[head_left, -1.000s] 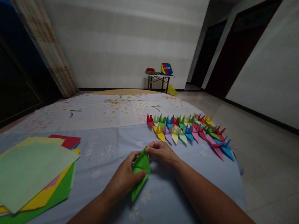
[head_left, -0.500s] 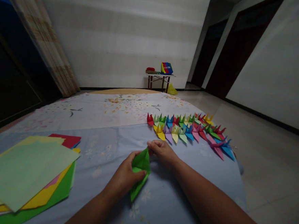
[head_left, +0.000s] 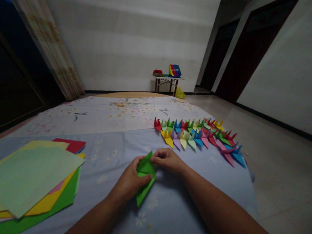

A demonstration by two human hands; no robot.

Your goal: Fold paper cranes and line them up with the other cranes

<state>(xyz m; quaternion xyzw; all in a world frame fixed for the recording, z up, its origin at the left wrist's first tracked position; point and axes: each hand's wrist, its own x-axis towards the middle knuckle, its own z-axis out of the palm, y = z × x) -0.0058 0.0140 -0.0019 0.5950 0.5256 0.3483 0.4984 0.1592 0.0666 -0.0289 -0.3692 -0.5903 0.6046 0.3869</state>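
A folded green origami paper (head_left: pixel 146 170), narrow and pointed at both ends, is held up over the blue flowered cloth. My left hand (head_left: pixel 133 179) grips it from the left, with the thumb across its front and the fingers behind. Near the upper tip, my right hand (head_left: pixel 167 160) pinches the paper's right edge between thumb and forefinger. Beyond my hands stand several finished paper cranes in rows, among them a yellow crane (head_left: pixel 167 137), a purple crane (head_left: pixel 176 138) and a pink crane (head_left: pixel 227 153).
To the left lies a fanned stack of coloured paper sheets (head_left: pixel 34 176), pale green on top. The tablecloth (head_left: pixel 112 128) covers a round table. By the far wall, a small table (head_left: pixel 168 78) holds a multicoloured bag (head_left: pixel 174 71), with a yellow plastic bag (head_left: pixel 180 93) on the floor beside it.
The right thumb and forefinger have shifted slightly down from the paper's upper tip to its right edge. That tip now leans a little left. The left hand keeps its hold.
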